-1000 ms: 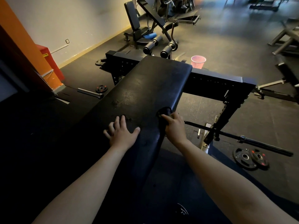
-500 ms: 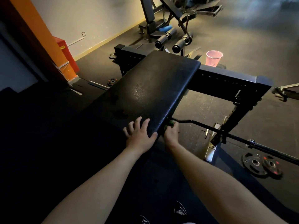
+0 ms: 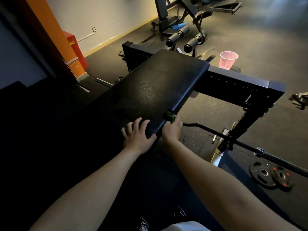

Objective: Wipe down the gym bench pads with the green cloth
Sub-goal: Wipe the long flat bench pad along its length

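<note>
Head view, left hand [image 3: 137, 135] on bench pad [image 3: 160, 80], right hand [image 3: 171, 131] gripping green cloth [image 3: 170, 116]

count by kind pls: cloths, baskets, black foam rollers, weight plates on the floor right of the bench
Crumpled green cloth: 1
Pink mesh basket: 1
Black cylindrical foam roller pads: 2
Round black weight plates right of the black padded bench: 2
Total: 6
</note>
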